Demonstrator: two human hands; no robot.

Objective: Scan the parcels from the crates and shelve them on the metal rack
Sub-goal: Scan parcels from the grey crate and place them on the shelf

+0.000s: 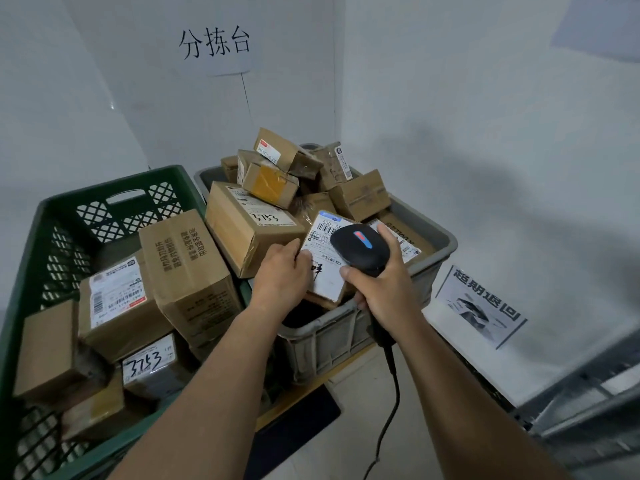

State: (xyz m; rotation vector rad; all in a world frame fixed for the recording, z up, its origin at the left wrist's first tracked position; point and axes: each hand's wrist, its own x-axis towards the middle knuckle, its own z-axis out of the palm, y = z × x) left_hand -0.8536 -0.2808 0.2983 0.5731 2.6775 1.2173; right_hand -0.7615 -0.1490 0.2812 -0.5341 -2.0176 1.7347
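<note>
Left hand (282, 268) grips the 9 o'clock edge of a white-labelled brown cardboard parcel (325, 282); right hand (382, 292) clasps a black corded scanner (360, 245) over it, above the grey plastic crate (329, 337).

Parcels (187, 265) lie in the left crate (114, 184) and the right crate (429, 268) beside it, the metal rack (588, 407) further right.

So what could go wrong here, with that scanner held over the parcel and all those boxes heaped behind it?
Three things, perhaps. The small boxes are heaped well above the rim of the grey crate; lifting out the white-labelled parcel held by the left hand might topple some. The barcode scanner in the right hand sits very close over the label, so it may misread. Its cable hangs past the crate's corner and could snag.
</note>
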